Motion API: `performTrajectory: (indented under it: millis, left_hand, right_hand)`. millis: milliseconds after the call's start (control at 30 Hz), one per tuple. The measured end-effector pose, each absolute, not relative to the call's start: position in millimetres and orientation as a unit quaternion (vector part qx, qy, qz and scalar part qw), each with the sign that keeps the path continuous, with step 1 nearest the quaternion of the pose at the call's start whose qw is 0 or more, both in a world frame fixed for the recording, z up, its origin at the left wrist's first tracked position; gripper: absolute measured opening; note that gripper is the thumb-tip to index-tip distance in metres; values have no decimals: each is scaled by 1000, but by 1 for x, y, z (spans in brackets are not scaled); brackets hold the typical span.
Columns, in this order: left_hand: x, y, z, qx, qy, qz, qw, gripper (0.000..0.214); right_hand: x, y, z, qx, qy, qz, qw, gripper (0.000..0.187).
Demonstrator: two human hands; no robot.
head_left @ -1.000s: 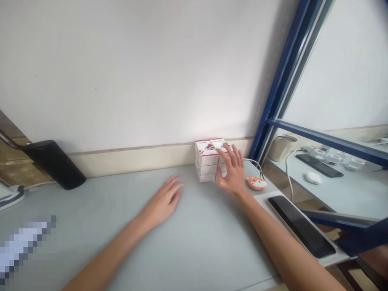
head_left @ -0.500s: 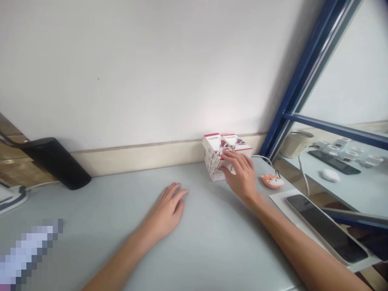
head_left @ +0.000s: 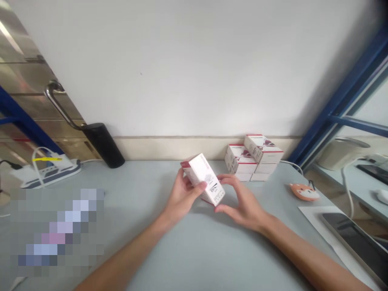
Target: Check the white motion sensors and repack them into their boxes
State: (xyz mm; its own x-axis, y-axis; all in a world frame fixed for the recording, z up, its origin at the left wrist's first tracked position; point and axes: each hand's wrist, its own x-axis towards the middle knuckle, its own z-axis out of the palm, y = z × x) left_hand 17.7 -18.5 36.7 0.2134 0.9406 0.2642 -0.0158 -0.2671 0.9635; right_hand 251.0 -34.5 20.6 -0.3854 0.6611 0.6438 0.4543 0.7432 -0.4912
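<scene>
A pale grey bench (head_left: 194, 258) runs back to a white wall, with a blue frame (head_left: 342, 105) on the right. A stack of boxes (head_left: 254, 159) sits against the wall. A black cylinder (head_left: 103, 145) leans at the left and an orange toy (head_left: 304, 192) lies at the right. Over the middle of the bench, the left hand (head_left: 182, 196) has its grip closed round a tilted white box (head_left: 203, 178), thumb on its face. The right hand (head_left: 242, 202) cups the box's lower end, grip half open, thumb at the corner.

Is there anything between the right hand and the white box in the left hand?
Nothing visible. The left hand holds the white box above the table, and the right hand is cupped right beside its lower end.
</scene>
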Motion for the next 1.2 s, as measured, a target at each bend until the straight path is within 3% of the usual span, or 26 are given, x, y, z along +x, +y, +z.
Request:
performTrajectory:
  millis: [133, 200, 300, 633, 833, 1000, 1200]
  left_hand:
    - [18, -24, 36, 737, 433, 479, 199, 80]
    - [17, -24, 32, 799, 413, 430, 80, 74]
    - [17, -26, 29, 833, 384, 399, -9, 70]
    - [24, -31, 31, 837, 392, 383, 8, 71]
    - [22, -35, 25, 852, 349, 379, -92, 56]
    - [19, -34, 22, 881, 302, 348, -110, 59]
    - [21, -42, 29, 883, 292, 316, -187, 61]
  right_hand:
    - [257, -35, 22, -336, -818, 125, 451, 76]
    - [255, -37, 26, -331, -810, 124, 468, 70]
    - [249, -41, 32, -334, -806, 108, 477, 55]
    - [253, -44, 36, -331, -797, 110, 493, 39]
    - [254, -45, 36, -364, -718, 117, 581, 24]
    - [252, -52, 40, -405, -684, 80, 601, 27]
    - [247, -47, 44, -426, -610, 146, 652, 32]
